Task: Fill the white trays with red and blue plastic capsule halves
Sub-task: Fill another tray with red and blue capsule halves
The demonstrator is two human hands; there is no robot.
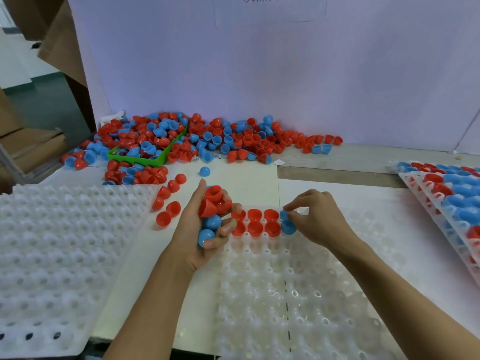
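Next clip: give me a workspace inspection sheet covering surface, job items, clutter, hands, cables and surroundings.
Surface: white tabletop, partly covered by trays.
Job's things: white dimpled plastic tray in front, two rows begun at its far edge with red halves and blue halves; unfilled white tray at left; filled tray stack at right; heap of red and blue plastic capsule halves spilling over a green bin.
Clutter: loose red halves between the trays.
Hands: left hand holds several halves; right hand fingers pinch a blue half at the tray.
Cables: nothing seen.
Surroundings: white backboard, brown cardboard at left.
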